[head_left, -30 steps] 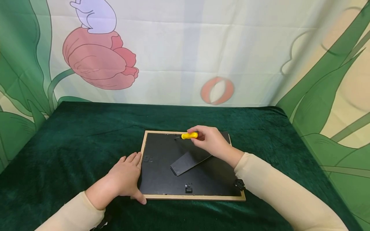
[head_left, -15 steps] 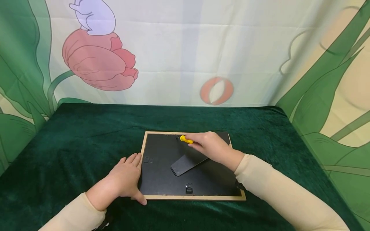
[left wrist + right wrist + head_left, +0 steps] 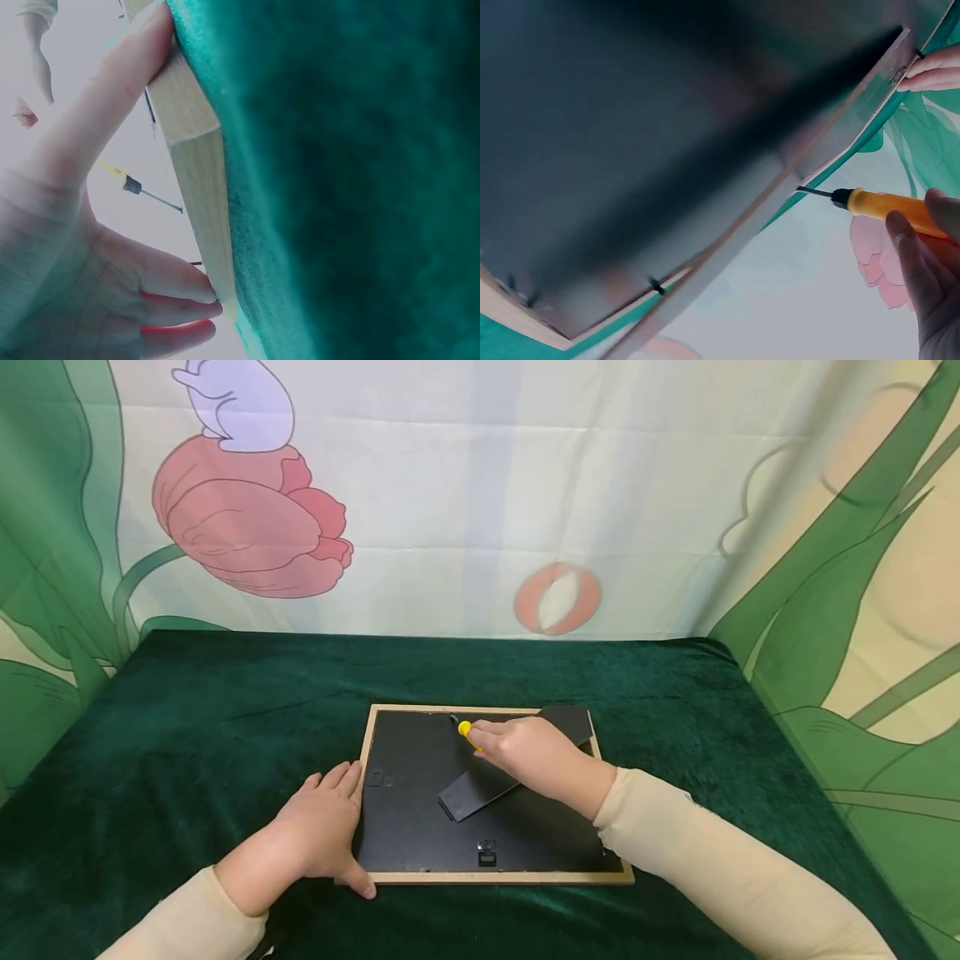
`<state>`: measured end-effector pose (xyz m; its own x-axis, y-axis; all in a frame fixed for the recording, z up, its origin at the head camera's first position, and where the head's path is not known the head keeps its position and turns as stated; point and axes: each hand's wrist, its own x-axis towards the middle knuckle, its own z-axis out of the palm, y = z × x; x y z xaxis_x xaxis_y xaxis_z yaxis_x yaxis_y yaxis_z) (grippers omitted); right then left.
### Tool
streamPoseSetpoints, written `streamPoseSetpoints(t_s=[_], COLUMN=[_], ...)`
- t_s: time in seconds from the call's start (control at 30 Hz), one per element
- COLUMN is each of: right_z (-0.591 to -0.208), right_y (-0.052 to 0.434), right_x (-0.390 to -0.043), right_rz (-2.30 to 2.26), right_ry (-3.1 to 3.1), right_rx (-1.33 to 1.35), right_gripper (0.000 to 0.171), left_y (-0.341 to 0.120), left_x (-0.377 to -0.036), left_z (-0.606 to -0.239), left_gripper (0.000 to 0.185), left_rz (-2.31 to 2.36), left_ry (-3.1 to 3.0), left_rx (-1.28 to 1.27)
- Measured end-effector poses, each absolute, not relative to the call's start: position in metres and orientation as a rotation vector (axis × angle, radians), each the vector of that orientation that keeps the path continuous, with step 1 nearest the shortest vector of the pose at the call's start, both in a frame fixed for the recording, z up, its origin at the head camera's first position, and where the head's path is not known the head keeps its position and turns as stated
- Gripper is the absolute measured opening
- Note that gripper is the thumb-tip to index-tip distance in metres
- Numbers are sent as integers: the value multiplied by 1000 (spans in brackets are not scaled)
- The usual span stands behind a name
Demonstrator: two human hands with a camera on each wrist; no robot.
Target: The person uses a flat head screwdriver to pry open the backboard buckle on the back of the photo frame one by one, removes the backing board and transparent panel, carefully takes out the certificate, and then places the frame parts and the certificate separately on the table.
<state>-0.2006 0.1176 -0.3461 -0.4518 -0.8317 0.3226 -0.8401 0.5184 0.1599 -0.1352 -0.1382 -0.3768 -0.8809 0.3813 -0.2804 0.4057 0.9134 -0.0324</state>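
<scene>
Velvet [image 3: 225, 718] meets printed curtain [image 3: 420, 527], left fingers [image 3: 343, 777] straight against frame [image 3: 412, 839], right fingers [image 3: 487, 732] gripping screwdriver [image 3: 883, 203].

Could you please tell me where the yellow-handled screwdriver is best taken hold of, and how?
Probably by its thick yellow handle, coming from the near right, as the right hand does: the thin dark shaft points away toward the far edge of the frame, leaving the handle on the near side.
</scene>
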Motion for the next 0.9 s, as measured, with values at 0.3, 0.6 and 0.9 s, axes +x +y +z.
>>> streamPoseSetpoints(t_s=[0.3,0.6,0.9], right_z=[-340,-330,-310], right_y=[107,102,108], right_x=[-192,-206,-237], right_rz=[-434,-271,14], right_ry=[-2380,-2462,-2721], right_rx=[1429,1477,1180], right_gripper=[30,17,16], left_y=[-136,-135,-135], left_x=[-136,-136,-136], left_z=[-374,-371,-371], left_gripper=[128,125,124], left_rz=[-155,-177,-189], left_ry=[2796,2779,2771], left_rx=[585,592,591])
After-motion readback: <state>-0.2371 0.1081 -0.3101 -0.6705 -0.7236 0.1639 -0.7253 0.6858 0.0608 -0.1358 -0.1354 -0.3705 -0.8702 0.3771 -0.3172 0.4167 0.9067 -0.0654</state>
